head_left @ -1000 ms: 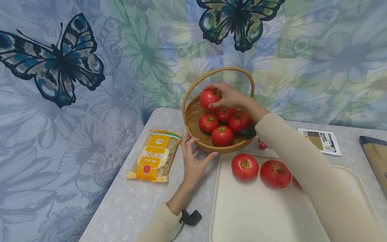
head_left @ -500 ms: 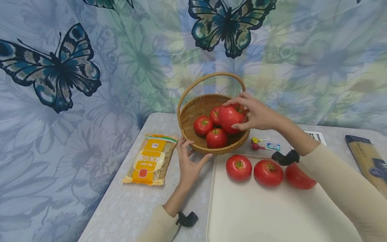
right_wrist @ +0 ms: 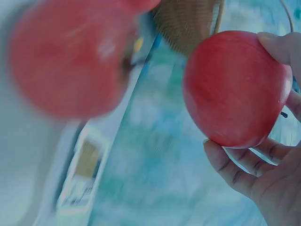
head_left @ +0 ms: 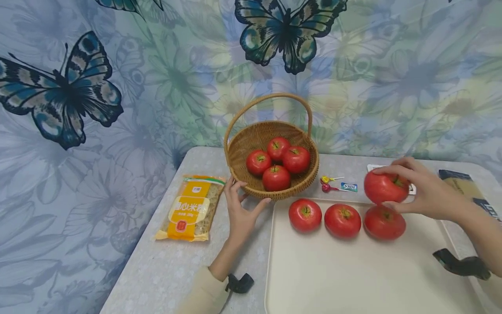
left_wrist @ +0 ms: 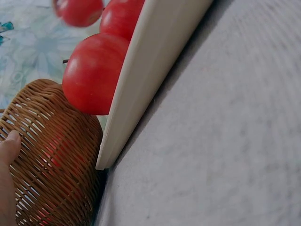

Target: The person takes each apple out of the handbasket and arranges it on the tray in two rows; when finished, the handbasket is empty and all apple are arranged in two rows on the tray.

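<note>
A wicker basket with a tall handle stands tilted forward at the back of the table, several red apples inside. My left hand grips its lower left side, thumb near the front rim. In the left wrist view, a digit of that hand lies against the woven wall. To the right, my right hand holds a red apple between thumb and fingers, over the tray's back edge. The right wrist view shows this apple in the fingertips. Three apples sit in a row on the cream tray.
A yellow food packet lies left of the basket. Lollipops and a small blue-and-white wrapped item lie behind the tray. A white pack, partly hidden, and a brown pack lie at the back right. A patterned cloth hangs behind.
My right hand has lifted an apple out of the basket and carried it right, over the tray. My left hand keeps its place at the basket. The head view has shifted slightly.
</note>
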The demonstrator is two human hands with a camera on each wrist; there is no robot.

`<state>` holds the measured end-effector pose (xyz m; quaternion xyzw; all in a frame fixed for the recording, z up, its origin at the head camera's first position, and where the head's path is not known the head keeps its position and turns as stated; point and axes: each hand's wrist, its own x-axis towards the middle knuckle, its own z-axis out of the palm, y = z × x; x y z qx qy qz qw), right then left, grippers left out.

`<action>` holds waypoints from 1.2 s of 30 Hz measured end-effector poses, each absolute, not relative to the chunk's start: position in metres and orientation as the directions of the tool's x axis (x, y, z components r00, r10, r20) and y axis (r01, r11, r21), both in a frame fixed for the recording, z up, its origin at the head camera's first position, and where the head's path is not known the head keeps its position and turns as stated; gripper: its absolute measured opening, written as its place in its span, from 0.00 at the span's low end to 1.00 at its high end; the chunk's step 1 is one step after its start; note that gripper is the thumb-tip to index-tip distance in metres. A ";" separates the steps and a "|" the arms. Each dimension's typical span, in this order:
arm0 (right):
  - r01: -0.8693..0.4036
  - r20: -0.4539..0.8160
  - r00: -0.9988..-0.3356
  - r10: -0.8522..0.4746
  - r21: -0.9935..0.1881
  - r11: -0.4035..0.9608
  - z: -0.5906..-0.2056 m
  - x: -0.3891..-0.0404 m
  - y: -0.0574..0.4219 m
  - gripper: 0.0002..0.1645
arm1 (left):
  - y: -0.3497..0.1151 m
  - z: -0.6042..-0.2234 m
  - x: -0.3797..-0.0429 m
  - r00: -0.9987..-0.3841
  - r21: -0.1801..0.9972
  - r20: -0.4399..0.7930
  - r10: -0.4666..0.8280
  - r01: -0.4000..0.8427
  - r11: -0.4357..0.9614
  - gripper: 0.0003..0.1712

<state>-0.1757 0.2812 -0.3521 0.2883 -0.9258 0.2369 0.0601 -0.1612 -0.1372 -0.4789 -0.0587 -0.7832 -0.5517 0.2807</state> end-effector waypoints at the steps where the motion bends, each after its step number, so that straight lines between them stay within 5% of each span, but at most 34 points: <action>1: -0.545 0.251 -0.839 -0.484 -0.384 0.745 -0.356 -0.171 0.292 0.49 | -0.137 -0.479 -0.161 -0.834 0.830 0.507 -0.217 0.404 0.385 0.40; 6: -0.454 0.252 -0.886 -0.388 -0.308 0.836 -0.380 -0.153 0.337 0.49 | -0.138 -0.480 -0.161 -0.830 0.824 0.517 -0.209 0.417 0.384 0.41; 13: -0.332 0.078 -0.942 -0.328 -0.377 0.865 -0.418 -0.138 0.361 0.46 | -0.139 -0.480 -0.162 -0.828 0.821 0.522 -0.203 0.423 0.384 0.41; 21: -0.268 -0.109 -0.945 -0.308 -0.282 0.921 -0.434 -0.130 0.360 0.48 | -0.139 -0.481 -0.163 -0.831 0.824 0.518 -0.204 0.420 0.382 0.41; 31: -0.301 -0.128 -0.929 -0.348 -0.288 0.909 -0.420 -0.137 0.354 0.52 | -0.139 -0.481 -0.162 -0.830 0.821 0.521 -0.197 0.425 0.382 0.41; 36: -0.399 0.002 -0.911 -0.412 -0.247 0.883 -0.398 -0.147 0.345 0.55 | -0.139 -0.480 -0.162 -0.830 0.821 0.523 -0.195 0.429 0.377 0.41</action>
